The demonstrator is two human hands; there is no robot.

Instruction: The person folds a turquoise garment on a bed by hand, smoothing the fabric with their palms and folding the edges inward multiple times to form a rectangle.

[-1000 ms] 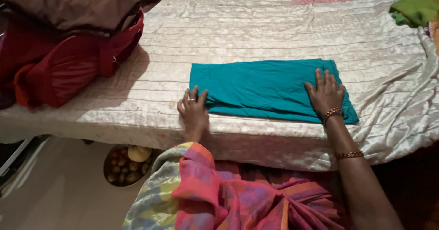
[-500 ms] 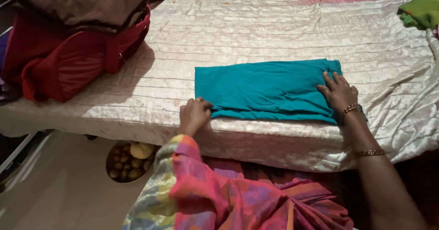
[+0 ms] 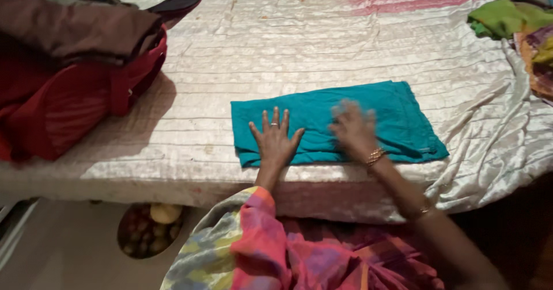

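- Half a second ago our hands sat at the two ends of the folded teal cloth (image 3: 340, 123); now both have come inward onto it.
- Our left hand (image 3: 275, 140) lies flat on the left part of the cloth, fingers spread wide, palm down, gripping nothing.
- Our right hand (image 3: 352, 130) rests on the middle of the cloth and is blurred by motion; it looks open and palm down, but we cannot tell how far the fingers are spread or whether they pinch any fabric.
- The cloth lies as a flat rectangle near the front edge of the bed (image 3: 322, 42), where it lay before; we judge that we are pressing and smoothing the fold rather than making a new one.
- The bed wears a pale, shiny, quilted cover, rumpled toward the right edge, with a pink band at the far side.
- A red bag (image 3: 75, 94) with a brown garment (image 3: 75, 27) over it stands at the left of the bed, well apart from the cloth.
- A green cloth (image 3: 501, 16) and other coloured fabric lie at the far right corner.
- On the floor below, a bowl of fruit (image 3: 151, 229) sits just beside our bright draped garment.
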